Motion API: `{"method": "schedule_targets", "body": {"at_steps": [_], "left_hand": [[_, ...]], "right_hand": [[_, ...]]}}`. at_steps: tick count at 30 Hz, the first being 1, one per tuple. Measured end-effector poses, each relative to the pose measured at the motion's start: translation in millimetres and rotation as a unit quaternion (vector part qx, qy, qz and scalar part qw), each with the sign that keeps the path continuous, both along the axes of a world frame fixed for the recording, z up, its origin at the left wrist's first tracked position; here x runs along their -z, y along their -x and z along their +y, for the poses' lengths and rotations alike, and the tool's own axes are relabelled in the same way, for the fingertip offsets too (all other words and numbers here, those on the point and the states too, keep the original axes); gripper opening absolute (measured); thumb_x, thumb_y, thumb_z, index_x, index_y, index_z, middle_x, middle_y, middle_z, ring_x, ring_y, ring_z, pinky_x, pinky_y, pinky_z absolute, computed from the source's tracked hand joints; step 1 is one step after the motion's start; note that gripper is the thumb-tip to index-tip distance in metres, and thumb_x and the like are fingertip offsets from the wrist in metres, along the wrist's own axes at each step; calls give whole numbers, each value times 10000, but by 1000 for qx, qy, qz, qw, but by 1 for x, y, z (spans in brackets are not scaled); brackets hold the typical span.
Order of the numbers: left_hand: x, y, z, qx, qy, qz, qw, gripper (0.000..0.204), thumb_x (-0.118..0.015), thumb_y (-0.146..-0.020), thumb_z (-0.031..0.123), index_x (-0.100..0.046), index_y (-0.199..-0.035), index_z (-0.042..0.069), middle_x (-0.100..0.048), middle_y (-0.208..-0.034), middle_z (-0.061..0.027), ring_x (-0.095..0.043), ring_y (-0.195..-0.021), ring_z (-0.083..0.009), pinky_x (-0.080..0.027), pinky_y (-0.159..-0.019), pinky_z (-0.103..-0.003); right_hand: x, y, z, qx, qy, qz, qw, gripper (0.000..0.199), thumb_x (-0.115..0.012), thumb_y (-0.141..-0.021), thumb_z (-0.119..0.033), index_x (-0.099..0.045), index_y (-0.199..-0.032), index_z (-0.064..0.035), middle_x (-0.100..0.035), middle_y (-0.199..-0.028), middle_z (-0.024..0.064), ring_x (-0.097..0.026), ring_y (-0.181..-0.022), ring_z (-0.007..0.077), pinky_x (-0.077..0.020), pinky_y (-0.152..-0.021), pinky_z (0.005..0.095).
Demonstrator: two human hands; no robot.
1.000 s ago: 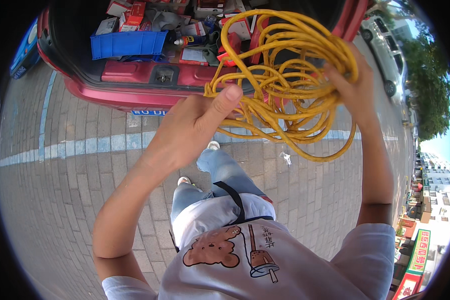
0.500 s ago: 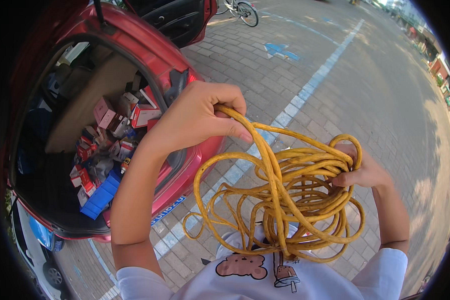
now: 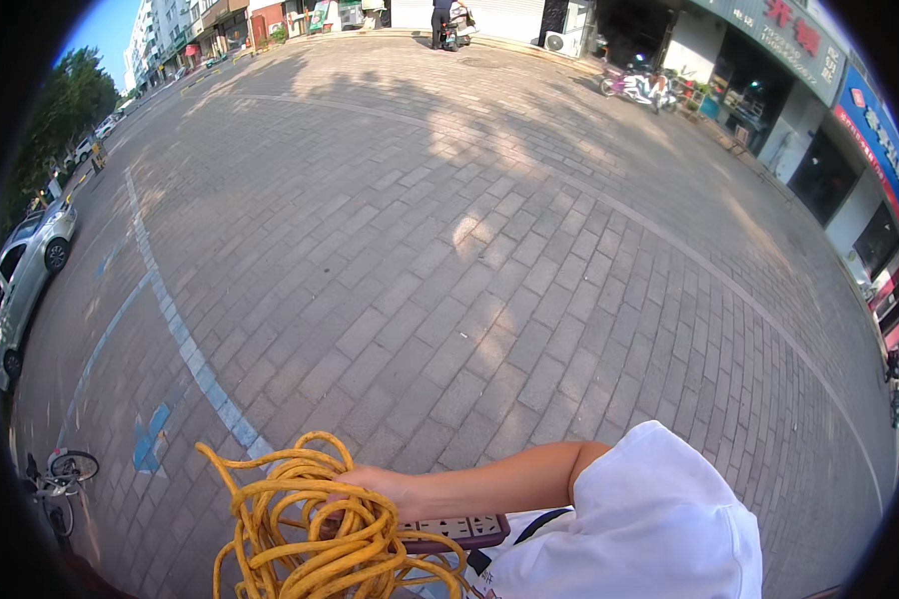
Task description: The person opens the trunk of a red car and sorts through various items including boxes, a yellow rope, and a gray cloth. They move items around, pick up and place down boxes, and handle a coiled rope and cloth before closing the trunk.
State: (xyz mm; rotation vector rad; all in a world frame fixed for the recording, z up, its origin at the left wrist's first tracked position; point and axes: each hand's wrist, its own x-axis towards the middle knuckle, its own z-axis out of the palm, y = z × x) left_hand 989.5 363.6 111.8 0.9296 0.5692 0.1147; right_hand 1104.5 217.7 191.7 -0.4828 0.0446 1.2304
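My right hand (image 3: 375, 491) is closed around a bundle of thick yellow cable (image 3: 305, 544) at the bottom left of the view. Its loops hang loosely, and some cover the fingers. One stiff cable end sticks out at the upper left of the bundle. Just below my right wrist a power strip (image 3: 459, 529) with a white socket face and dark maroon casing shows in part; whether the hand touches it, I cannot tell. My right forearm reaches in from a white sleeve. My left hand is out of view.
Grey brick paving (image 3: 420, 299) spreads ahead, crossed by a blue parking line (image 3: 195, 354). A bicycle (image 3: 65, 479) and a silver car (image 3: 28, 270) stand on the left. Parked scooters (image 3: 639, 88), a person (image 3: 440, 22) and shopfronts line the far side.
My view has swung right, away from the red car with its open trunk, toward the paving and shops. The left hand has left view; the power strip has come into sight.
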Motion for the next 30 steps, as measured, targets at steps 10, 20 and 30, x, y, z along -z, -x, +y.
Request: {"method": "schedule_targets", "body": {"at_steps": [10, 20, 30], "left_hand": [[23, -47, 315, -40, 93, -35, 994, 272, -540, -824, 181, -506, -1041, 20, -531, -993, -52, -507, -883, -135, -425, -736, -287], [24, -83, 645, -174, 125, -66, 975, 369, -471, -878, 263, -459, -1159, 26, -507, -1127, -78, -502, -1000, -180, -434, -828, -333], [63, -47, 962, -341, 129, -151, 919, 468, -402, -931, 345, -412, -1278, 31, -482, -1261, -104, -496, -1117, -225, -443, -921, -379]], "right_hand": [[-12, -57, 323, 199, 81, -145, 966, 261, -533, -764, -32, -505, -1021, 4, -564, -849, 60, -554, -738, 124, -483, -629, 267], [22, -130, 693, 107, 46, -88, 989, 96, -511, -819, -64, -543, -905, -37, -549, -765, 31, -523, -638, 94, -437, -528, 235], [57, -118, 1146, -93, 103, -43, 989, 144, -516, -797, -80, -556, -889, 23, -581, -768, 94, -586, -651, 198, -506, -564, 348]]}}
